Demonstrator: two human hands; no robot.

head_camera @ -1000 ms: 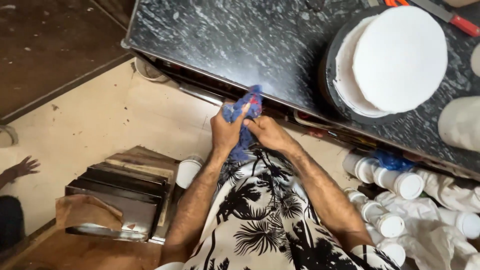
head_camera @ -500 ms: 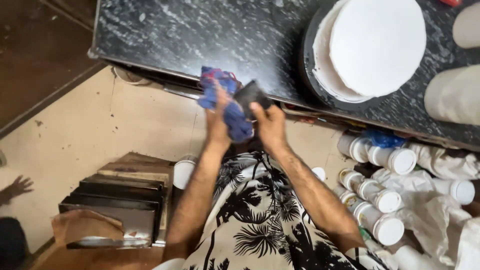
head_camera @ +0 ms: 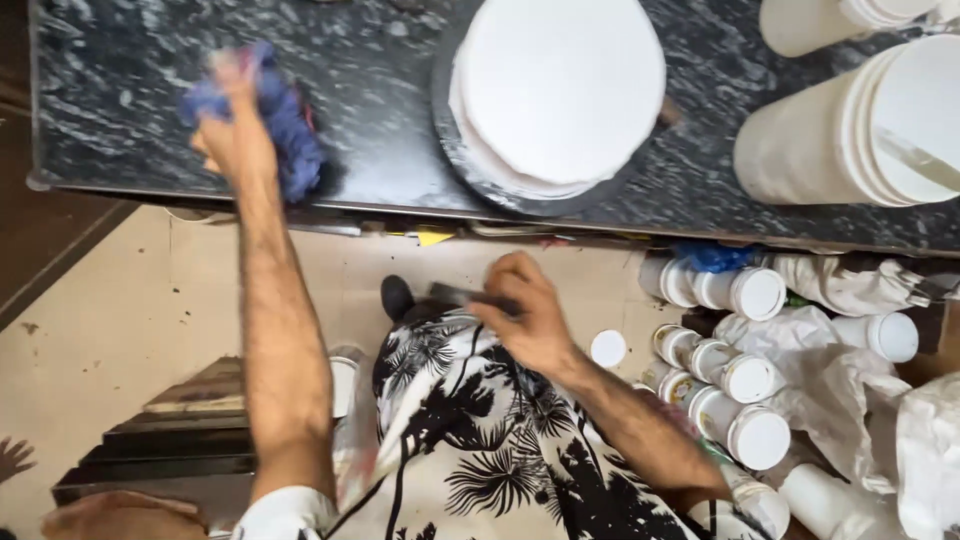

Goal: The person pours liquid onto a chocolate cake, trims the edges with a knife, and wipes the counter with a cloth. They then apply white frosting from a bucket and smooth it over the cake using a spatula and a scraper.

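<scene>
Since earlier, left hand [head_camera: 232, 140] carries blue cloth [head_camera: 285, 135] onto far-left counter [head_camera: 120, 60] | fingers clutch cloth | right hand [head_camera: 530, 320] pinches dark object [head_camera: 455, 294] near | I judge wiping underway, next sweep needs firm pressure.

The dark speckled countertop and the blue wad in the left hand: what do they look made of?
Dark speckled countertop: probably polished granite or similar stone, black with white flecks and a slight sheen. Blue wad in the left hand: apparently soft cloth, crumpled and matte, though blurred.

Left hand [head_camera: 232, 140] carried blue cloth [head_camera: 285, 130] onto counter [head_camera: 400, 150], right hand [head_camera: 525, 315] dropped to lap
</scene>
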